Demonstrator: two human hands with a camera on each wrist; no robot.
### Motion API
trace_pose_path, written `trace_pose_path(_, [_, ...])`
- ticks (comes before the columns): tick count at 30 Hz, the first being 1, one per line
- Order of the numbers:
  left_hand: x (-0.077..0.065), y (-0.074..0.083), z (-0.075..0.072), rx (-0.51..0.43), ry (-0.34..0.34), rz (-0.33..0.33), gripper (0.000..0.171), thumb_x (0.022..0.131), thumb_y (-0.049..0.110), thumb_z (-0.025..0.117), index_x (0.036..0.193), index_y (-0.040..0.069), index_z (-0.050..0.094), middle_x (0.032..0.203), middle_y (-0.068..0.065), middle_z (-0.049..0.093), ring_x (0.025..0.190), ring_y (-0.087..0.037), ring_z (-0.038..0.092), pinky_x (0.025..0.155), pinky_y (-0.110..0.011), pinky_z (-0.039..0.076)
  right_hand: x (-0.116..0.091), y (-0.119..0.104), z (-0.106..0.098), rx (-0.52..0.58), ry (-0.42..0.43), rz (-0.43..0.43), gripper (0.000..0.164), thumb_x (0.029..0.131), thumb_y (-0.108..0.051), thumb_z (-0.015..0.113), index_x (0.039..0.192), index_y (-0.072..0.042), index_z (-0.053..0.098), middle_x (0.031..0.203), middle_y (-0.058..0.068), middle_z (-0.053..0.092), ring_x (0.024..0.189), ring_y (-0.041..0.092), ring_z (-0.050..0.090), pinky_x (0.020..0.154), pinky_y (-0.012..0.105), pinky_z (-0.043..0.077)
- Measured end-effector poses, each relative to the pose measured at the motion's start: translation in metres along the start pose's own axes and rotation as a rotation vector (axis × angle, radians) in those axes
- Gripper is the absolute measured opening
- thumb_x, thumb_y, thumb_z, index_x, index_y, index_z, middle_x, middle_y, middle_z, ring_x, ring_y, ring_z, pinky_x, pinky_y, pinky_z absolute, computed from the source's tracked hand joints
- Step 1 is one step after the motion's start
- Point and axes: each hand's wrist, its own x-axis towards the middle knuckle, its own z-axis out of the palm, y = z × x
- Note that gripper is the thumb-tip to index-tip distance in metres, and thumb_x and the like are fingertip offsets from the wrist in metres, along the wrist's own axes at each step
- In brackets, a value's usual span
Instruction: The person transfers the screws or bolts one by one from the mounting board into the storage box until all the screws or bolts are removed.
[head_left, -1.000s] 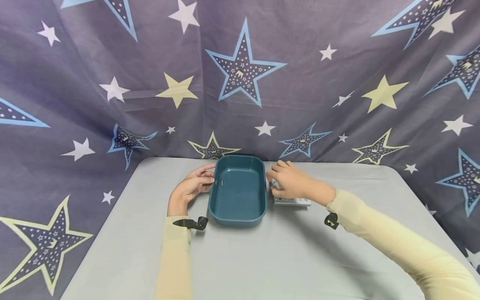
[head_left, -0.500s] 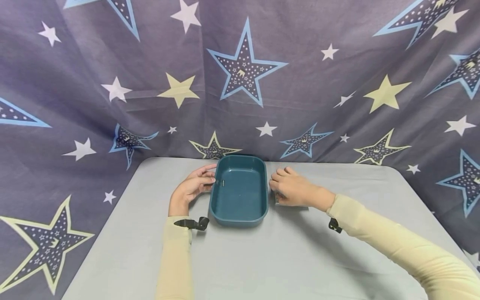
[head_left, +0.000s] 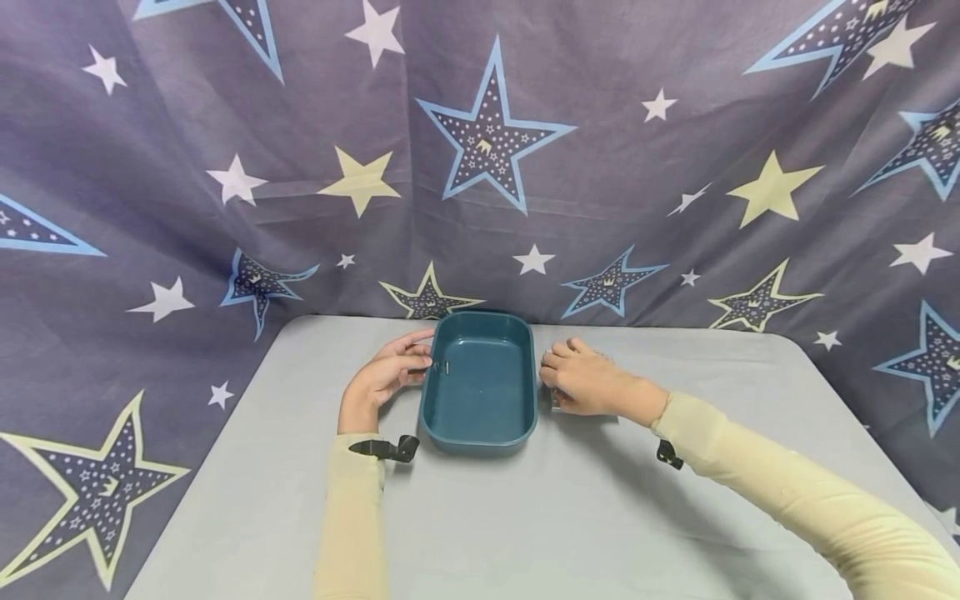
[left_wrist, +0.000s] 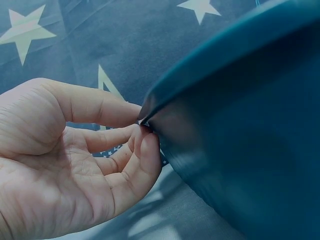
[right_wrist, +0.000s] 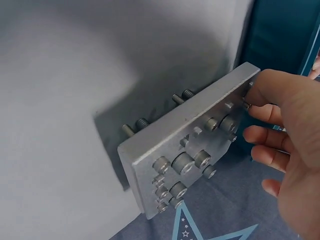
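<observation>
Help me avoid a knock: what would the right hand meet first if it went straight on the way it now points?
Most likely the teal tray, whose near side lies just beyond the right hand in the head view. The hand's height against the rim is unclear, so it might pass over.

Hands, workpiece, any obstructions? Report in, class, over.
Left hand touching teal tray. Right hand at tray-side end of metal plate, grip unclear. Screws in plate. Right hand mostly hiding plate from head camera.
</observation>
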Motion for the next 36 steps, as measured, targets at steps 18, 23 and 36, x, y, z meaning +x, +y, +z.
trace_pose_path(18, [0.0042, -0.0017, -0.0024, -0.035, -0.014, -0.011, 0.069, 0.098, -0.011, 0.051, 0.16, 0.0, 0.024, 0.091, 0.009, 0.059, 0.084, -0.005, 0.062, 0.077, -0.025, 0.055, 0.0003, -0.002, 0.004, -0.275, 0.051, -0.138, 0.025, 0.083, -0.027, 0.08, 0.101, -0.013, 0.072, 0.095, 0.002, 0.068, 0.095, 0.022, 0.055, 0.092, 0.038, 0.042])
trace_pose_path(23, [0.0061, 0.0, -0.0041, -0.03, -0.005, -0.016, 0.069, 0.098, -0.011, 0.051, 0.16, 0.001, 0.025, 0.092, 0.009, 0.058, 0.084, -0.005, 0.062, 0.078, -0.026, 0.054, 0.0004, -0.0015, 0.0039, -0.307, 0.074, -0.146, 0.028, 0.084, -0.031, 0.079, 0.106, -0.015, 0.074, 0.102, 0.003, 0.072, 0.1, 0.023, 0.057, 0.094, 0.04, 0.043])
trace_pose_path(36, [0.0058, 0.0004, -0.0035, -0.014, 0.002, -0.014, 0.068, 0.098, -0.011, 0.05, 0.16, 0.001, 0.024, 0.094, 0.008, 0.057, 0.084, -0.004, 0.061, 0.079, -0.026, 0.055, -0.0014, -0.0007, 0.0066, -0.346, 0.101, -0.153, 0.024, 0.088, -0.031, 0.075, 0.102, -0.012, 0.071, 0.1, 0.004, 0.072, 0.099, 0.024, 0.058, 0.093, 0.04, 0.044])
